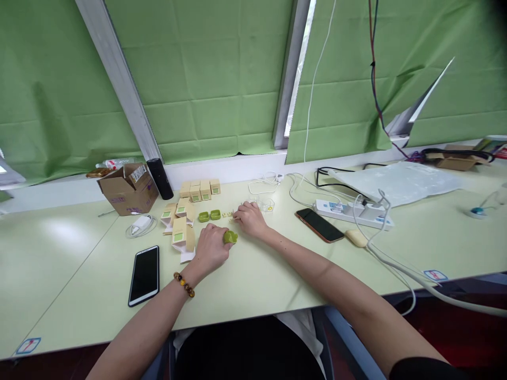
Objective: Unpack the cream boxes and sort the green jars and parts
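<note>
My left hand point(213, 246), with a beaded bracelet on its wrist, is closed round a small green case point(230, 237) with a rounded, bumpy outline. Beyond it, two green square trays point(203, 217) sit side by side on the table. My right hand point(251, 218) reaches down to the table with its fingers drawn together. Its fingertips are at a cluster of tiny yellow pieces point(227, 214); whether one is between them is too small to tell. Just behind that hand is a clear plastic container point(267, 205) with something yellow in it, partly covered by the hand.
Several small cardboard boxes point(179, 235) stand left of my hands, some with flaps open. A phone point(144, 275) lies at the left, another phone point(319, 225) at the right beside a power strip point(352, 212) with cables. Farther back are a carton point(129, 192) and a black cylinder point(160, 178).
</note>
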